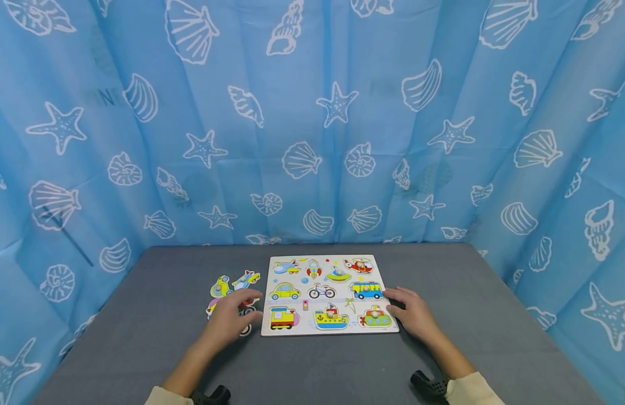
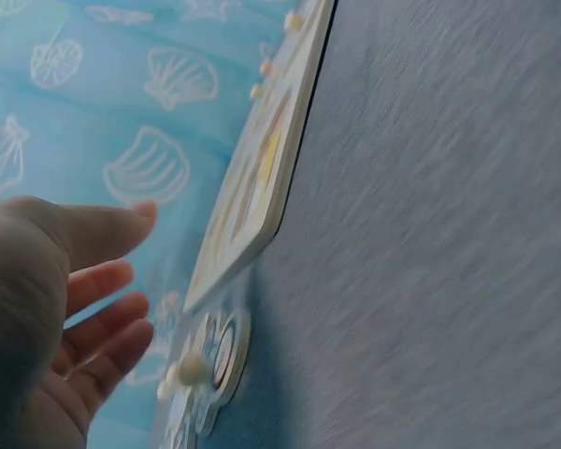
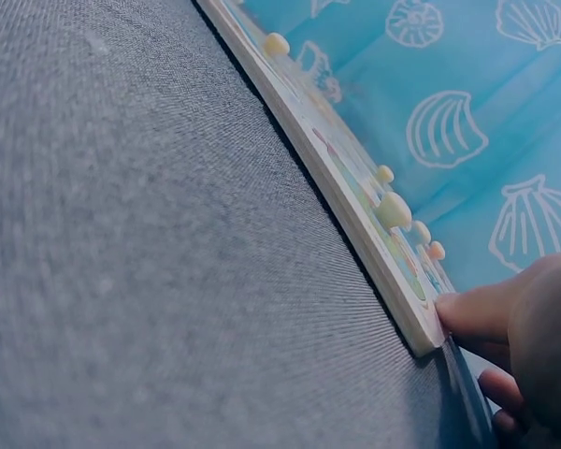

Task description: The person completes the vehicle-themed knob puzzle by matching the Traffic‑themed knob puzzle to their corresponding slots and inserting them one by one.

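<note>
While hands (image 1: pixel 230 320) (image 1: pixel 413 313) flank the board (image 1: pixel 337 304), tabletop (image 1: pixel 322 371) spreads before its near edge (image 1: pixel 330 334).

A big blue curtain (image 1: pixel 312 73) hangs behind a gray table (image 1: pixel 322 371) and goes down along both sides. It has soft folds. White seashells (image 1: pixel 301 160) and white starfish (image 1: pixel 337 104) are drawn all over it. On the left, some dark letters (image 1: pixel 107 98) show faintly, above a thin dark line (image 1: pixel 75 244).
</note>
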Action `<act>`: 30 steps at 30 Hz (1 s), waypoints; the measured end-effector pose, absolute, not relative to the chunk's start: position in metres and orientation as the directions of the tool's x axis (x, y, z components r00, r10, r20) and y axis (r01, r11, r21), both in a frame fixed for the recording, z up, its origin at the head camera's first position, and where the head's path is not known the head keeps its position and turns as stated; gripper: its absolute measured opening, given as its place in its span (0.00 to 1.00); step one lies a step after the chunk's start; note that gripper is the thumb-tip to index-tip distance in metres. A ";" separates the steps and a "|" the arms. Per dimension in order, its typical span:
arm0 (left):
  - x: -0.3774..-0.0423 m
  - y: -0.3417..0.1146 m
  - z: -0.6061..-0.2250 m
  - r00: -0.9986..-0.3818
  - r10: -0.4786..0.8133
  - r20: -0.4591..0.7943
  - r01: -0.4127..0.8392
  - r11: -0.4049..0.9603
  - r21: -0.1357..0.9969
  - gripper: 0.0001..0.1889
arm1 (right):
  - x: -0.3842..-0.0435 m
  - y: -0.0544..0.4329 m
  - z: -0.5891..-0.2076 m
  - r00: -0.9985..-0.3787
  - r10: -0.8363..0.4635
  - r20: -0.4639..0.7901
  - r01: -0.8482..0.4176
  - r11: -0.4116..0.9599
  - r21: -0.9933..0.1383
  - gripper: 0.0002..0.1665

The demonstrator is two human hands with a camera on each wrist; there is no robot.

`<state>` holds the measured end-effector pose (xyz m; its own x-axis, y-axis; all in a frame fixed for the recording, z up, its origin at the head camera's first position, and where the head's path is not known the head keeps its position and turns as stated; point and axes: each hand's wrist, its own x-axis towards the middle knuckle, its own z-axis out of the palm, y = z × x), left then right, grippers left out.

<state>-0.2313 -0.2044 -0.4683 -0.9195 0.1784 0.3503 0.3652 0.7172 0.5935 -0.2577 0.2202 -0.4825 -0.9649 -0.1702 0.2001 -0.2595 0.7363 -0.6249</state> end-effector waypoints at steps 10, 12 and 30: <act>-0.268 -0.231 -0.472 -0.876 0.152 0.458 0.399 0.762 0.510 0.17 | -0.258 0.221 -0.484 -0.964 -0.174 0.201 -0.264 0.731 -0.629 0.21; -0.275 -0.234 -0.472 -0.891 0.138 0.432 0.370 0.771 0.517 0.17 | -0.258 0.221 -0.484 -0.964 -0.174 0.201 -0.263 0.730 -0.630 0.21; -0.310 -0.246 -0.474 -0.979 -0.082 0.185 0.032 0.840 0.541 0.16 | -0.258 0.221 -0.483 -0.959 -0.182 0.216 -0.279 0.728 -0.626 0.21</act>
<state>-0.3103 -0.2463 -0.4735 -0.9793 -0.0818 0.1850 0.0320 0.8404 0.5410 -0.2577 0.2212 -0.4826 -0.9593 -0.1815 0.2164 -0.2791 0.7280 -0.6262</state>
